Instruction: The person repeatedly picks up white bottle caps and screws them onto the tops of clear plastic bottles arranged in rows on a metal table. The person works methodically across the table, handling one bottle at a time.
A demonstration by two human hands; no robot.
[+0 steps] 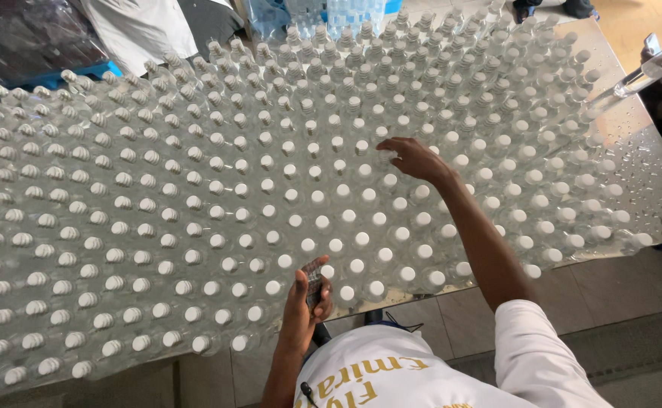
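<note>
Right hand [414, 159] spread over far white-capped bottles [323, 198]; left hand [307, 302] pinching a small dark object [313, 276] near the table [652, 200] edge.

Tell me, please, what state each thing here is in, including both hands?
Bottles: upright, capped, packed close in rows on the table.
Table: wet with droplets on its bare part.
Right hand: reached out, fingertips on a bottle cap.
Left hand: closed around a small dark object.
Raised bottle: tilted, held up by another person at the right edge.
</note>
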